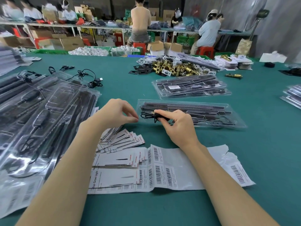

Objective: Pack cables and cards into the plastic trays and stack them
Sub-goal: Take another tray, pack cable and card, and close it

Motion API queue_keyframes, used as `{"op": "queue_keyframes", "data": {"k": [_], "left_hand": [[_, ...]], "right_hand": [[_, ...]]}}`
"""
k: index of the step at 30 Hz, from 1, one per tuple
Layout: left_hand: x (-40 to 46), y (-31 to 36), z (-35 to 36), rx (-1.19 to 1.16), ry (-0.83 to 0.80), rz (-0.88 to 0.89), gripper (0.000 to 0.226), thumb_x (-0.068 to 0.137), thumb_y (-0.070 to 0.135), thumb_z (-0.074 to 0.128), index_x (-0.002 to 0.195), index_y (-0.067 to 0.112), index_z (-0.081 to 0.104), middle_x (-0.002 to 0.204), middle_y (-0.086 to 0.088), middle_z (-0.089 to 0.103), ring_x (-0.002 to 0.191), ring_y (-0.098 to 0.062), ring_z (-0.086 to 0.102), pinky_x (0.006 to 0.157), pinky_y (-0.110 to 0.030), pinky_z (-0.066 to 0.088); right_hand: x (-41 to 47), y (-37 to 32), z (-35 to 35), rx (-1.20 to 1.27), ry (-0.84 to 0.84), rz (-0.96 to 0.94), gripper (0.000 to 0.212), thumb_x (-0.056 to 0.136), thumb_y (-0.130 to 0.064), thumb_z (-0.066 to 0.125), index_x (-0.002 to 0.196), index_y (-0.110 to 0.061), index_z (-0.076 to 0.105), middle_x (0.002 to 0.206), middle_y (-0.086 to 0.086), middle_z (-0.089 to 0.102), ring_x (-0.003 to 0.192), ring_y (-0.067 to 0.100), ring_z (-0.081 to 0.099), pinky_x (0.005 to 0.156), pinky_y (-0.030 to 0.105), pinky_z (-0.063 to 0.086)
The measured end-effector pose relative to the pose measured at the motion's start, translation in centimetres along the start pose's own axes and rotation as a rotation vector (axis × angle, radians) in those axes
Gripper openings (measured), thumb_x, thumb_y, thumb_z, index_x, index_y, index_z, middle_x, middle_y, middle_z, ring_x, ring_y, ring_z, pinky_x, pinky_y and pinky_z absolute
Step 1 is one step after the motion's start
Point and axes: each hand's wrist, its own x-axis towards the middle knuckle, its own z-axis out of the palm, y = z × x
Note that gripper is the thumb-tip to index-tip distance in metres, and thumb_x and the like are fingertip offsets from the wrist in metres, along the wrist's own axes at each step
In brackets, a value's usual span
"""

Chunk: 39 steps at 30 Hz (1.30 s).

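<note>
My right hand [176, 126] pinching black cable [147, 115], pressing it into left end of clear tray [231, 118] mid-bench. Left hand [114, 112] just beside tray, thumb and fingertips pressed together, can't tell if holding anything. Cards [117, 159] fanned near front edge. Stacked trays [192, 86] further back.

Lit evenly and brightly from overhead, with only soft, short shadows under the hands [175, 126] on the tabletop [244, 152]. White glare across the plastic trays [40, 115] at the left edge. Sharp mid-frame; blurred and bent by wide-angle distortion toward the corners, far workers smeared.
</note>
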Motion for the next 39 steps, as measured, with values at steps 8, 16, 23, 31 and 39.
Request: {"op": "queue_keyframes", "data": {"k": [8,16,23,31,39], "left_hand": [[1.0,0.4,1.5,0.286,-0.029,0.152,0.013,0.089,0.020,0.065,0.100,0.017,0.071,0.098,0.008,0.067,0.092,-0.013,0.057,0.095,-0.038,0.048],[2.8,2.0,0.2,0.755,-0.382,0.327,0.022,0.102,0.023,0.046,0.120,0.014,0.055,0.118,-0.003,0.056,0.095,-0.025,0.061,0.081,-0.037,0.050],[3.3,0.7,-0.6,0.524,-0.364,0.393,0.015,0.108,0.023,0.033,0.100,0.016,0.045,0.087,0.005,0.049,0.072,-0.008,0.046,0.070,-0.032,0.035],[4.5,1.5,-1.6,0.485,-0.341,0.354,0.020,0.107,0.018,0.035,0.106,0.010,0.053,0.096,-0.010,0.067,0.081,-0.028,0.058,0.077,-0.037,0.045],[3.2,0.3,0.4,0.237,-0.102,0.222,0.014,0.105,0.014,0.038,0.110,0.008,0.049,0.102,-0.007,0.063,0.094,-0.031,0.060,0.085,-0.044,0.047]], "right_hand": [[-0.1,0.3,0.1,0.016,-0.007,-0.036,0.033,0.090,-0.019,0.074,0.116,-0.038,0.074,0.080,0.000,0.066,0.072,0.011,0.056,0.063,0.013,0.038],[0.1,0.4,0.1,-0.001,-0.023,-0.069,0.031,0.090,-0.018,0.073,0.117,-0.035,0.074,0.086,0.004,0.067,0.078,0.015,0.059,0.069,0.020,0.045],[-0.5,-0.4,-0.3,-0.091,0.040,-0.255,0.033,0.087,-0.005,0.073,0.115,-0.023,0.077,0.087,-0.003,0.071,0.085,0.014,0.059,0.074,0.025,0.051],[-0.6,-1.0,-0.3,-0.196,-0.017,-0.396,0.028,0.085,-0.002,0.076,0.109,-0.016,0.079,0.082,-0.002,0.074,0.084,0.027,0.056,0.072,0.038,0.054],[-0.6,-1.4,0.0,-0.125,-0.052,-0.196,0.029,0.093,-0.009,0.068,0.118,-0.021,0.075,0.095,0.001,0.077,0.085,0.025,0.071,0.077,0.044,0.055]]}}
